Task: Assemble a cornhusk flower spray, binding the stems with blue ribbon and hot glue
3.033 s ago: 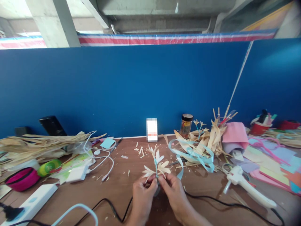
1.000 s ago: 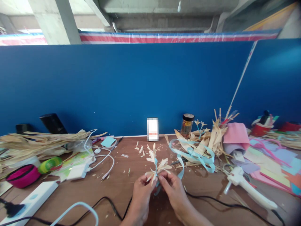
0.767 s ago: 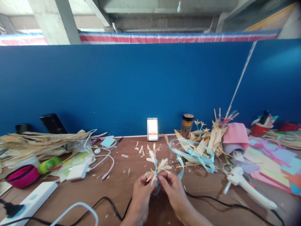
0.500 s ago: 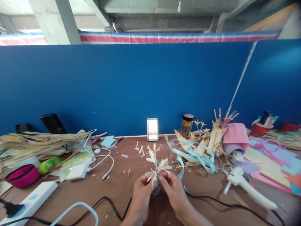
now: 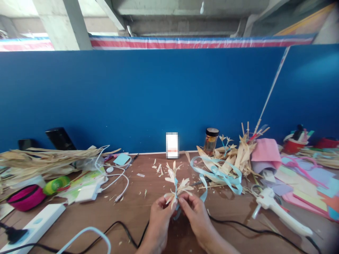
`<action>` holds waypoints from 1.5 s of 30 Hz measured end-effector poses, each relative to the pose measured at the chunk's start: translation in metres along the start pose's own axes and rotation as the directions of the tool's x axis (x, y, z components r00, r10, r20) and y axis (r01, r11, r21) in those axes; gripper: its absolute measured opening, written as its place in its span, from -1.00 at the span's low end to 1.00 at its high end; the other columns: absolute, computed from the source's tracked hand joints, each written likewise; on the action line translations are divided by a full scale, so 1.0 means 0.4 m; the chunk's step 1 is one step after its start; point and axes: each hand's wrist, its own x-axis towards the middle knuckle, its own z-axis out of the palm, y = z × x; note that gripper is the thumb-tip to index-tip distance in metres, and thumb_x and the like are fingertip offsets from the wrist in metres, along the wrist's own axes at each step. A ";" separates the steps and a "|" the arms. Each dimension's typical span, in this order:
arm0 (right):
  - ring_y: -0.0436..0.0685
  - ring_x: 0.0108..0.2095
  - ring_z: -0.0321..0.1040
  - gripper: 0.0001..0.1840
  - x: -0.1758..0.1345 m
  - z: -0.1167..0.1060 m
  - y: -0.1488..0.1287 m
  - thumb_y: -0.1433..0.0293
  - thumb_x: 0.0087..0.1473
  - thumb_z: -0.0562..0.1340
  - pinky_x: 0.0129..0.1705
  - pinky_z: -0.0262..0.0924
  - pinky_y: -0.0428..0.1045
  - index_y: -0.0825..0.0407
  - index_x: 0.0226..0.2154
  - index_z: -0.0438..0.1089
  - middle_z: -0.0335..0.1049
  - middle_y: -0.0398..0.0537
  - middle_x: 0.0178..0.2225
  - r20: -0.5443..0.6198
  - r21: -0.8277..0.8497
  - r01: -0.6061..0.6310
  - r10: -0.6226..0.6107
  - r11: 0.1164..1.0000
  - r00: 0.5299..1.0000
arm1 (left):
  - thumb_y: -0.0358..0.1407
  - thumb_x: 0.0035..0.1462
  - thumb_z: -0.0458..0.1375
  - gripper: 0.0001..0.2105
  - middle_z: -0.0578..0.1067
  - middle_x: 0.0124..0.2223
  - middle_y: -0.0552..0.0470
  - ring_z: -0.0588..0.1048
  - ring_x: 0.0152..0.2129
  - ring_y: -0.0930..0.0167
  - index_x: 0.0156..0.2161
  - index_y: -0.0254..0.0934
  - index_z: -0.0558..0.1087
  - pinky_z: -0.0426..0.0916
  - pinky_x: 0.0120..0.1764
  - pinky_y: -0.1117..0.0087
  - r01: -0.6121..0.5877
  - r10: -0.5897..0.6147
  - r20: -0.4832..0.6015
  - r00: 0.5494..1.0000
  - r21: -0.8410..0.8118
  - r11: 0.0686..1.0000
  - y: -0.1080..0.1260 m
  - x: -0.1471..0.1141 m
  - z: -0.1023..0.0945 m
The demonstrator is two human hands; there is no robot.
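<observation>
Between my two hands stands a handmade flower spray (image 5: 173, 175) with pale dried-husk petals and a light blue wrapped stem. My left hand (image 5: 160, 214) pinches it low on the left, its fingers closed by the lowest petals. On the other side my right hand (image 5: 194, 211) has thumb and fingers closed at the same stem, just under the right-hand bloom. The stem's lower end and the fingertips behind it are partly hidden. A light blue ribbon (image 5: 203, 183) lies in loops beyond my right hand.
To the right lie a white glue gun (image 5: 283, 210), dried husks (image 5: 245, 157) and coloured paper (image 5: 304, 197). A lidded jar (image 5: 211, 141) stands by the blue partition (image 5: 148, 95). Leftward are a power strip (image 5: 39, 225), a white cable (image 5: 127, 180) and a husk pile (image 5: 53, 158). A black cord (image 5: 238, 225) crosses the table.
</observation>
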 end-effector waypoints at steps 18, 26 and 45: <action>-0.01 -0.53 0.23 -0.73 -0.001 0.002 -0.005 0.21 -0.02 0.18 -0.45 0.13 -0.11 0.10 -0.48 0.31 0.33 -0.15 -0.57 0.013 -0.026 0.016 -0.016 1.000 1.000 | -0.21 -0.24 0.29 -0.76 0.34 -0.62 0.11 0.24 -0.66 0.57 -0.52 -0.39 0.47 0.17 -0.55 0.56 -0.034 0.035 0.035 0.999 -0.008 0.999 -0.003 0.001 -0.002; 0.00 -0.53 0.24 -0.72 -0.001 0.004 -0.008 0.19 -0.05 0.19 -0.46 0.12 -0.12 0.09 -0.49 0.32 0.34 -0.14 -0.56 0.002 -0.024 0.013 -0.013 1.000 1.000 | -0.20 -0.23 0.28 -0.75 0.32 -0.61 0.11 0.27 -0.63 0.54 -0.52 -0.39 0.46 0.17 -0.54 0.55 -0.039 0.039 0.045 0.998 -0.013 0.999 -0.005 -0.001 -0.002; 0.02 -0.52 0.26 -0.70 0.001 0.002 -0.002 0.17 -0.04 0.18 -0.45 0.16 -0.10 0.10 -0.46 0.31 0.35 -0.11 -0.55 0.008 -0.034 -0.002 0.003 0.999 1.000 | -0.19 -0.25 0.29 -0.74 0.40 -0.57 0.05 0.33 -0.59 0.49 -0.49 -0.39 0.49 0.22 -0.51 0.52 -0.030 0.030 0.032 0.999 -0.006 1.000 0.000 -0.002 0.001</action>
